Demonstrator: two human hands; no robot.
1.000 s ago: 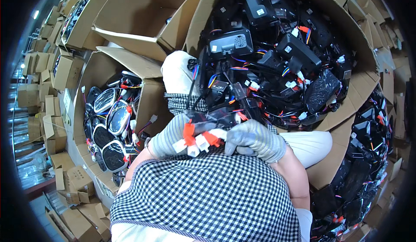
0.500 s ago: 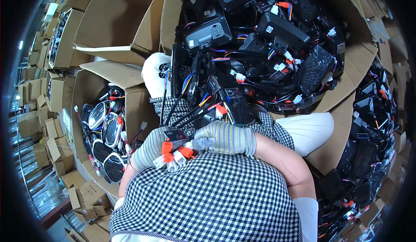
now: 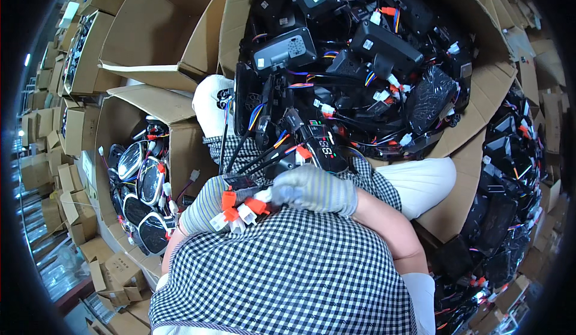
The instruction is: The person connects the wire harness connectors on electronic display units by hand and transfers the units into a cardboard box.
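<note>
My left hand (image 3: 208,204), in a grey striped glove, is closed around a bundle of black cables (image 3: 240,149). The cables' white and red plug connectors (image 3: 239,211) stick out below it. Close beside it, my right hand (image 3: 318,189) is closed, its fingers pinching a white connector (image 3: 264,196) among the red ones. Part of that connector is hidden by the glove. Just beyond my hands a black display unit (image 3: 323,146) leans by my lap, with red digits and small green lights glowing. A small black box (image 3: 240,182) is partly visible at my left hand.
Ahead stands a large carton (image 3: 468,119) heaped with black display units and wired plugs. To the left is a smaller carton (image 3: 135,89) of white-rimmed oval units (image 3: 150,179). More black units (image 3: 498,203) are piled at the right. An open box (image 3: 144,23) stands far left.
The display beyond my hands has gone from dark to lit with red digits and green lights. My right hand has turned slightly at the connectors; my left keeps its hold.
</note>
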